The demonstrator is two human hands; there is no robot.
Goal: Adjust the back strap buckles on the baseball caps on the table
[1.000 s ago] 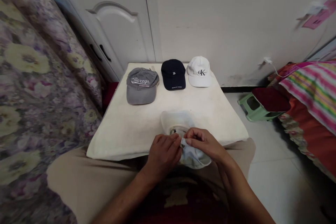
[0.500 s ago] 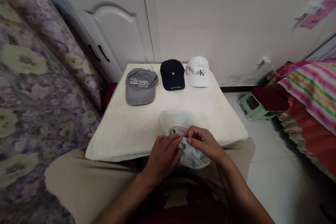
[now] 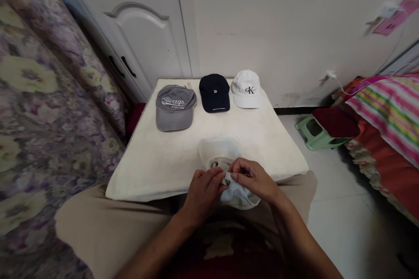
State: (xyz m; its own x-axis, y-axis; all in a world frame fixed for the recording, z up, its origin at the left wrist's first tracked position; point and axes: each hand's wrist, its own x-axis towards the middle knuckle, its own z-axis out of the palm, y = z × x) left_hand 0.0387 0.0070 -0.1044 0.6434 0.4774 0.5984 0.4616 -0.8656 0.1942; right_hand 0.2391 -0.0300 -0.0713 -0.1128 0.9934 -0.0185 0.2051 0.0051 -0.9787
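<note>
Head view: my left hand (image 3: 203, 189) and right hand (image 3: 253, 178) pinch the strap (image 3: 228, 177) of a pale cap (image 3: 212, 148) over the table (image 3: 147, 168)'s near edge; that work looks unfinished, while the gray cap (image 3: 176, 111), navy cap (image 3: 214, 94) and white cap (image 3: 246, 88) sit beyond.

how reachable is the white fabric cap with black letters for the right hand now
Probably yes: nothing stands between the right hand and the white cap, though that hand should first release the pale blue fabric cap.

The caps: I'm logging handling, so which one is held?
The pale blue cap, pinched by the left hand and right hand; the grey cap, navy cap and white cap lie farther back, untouched.
</note>
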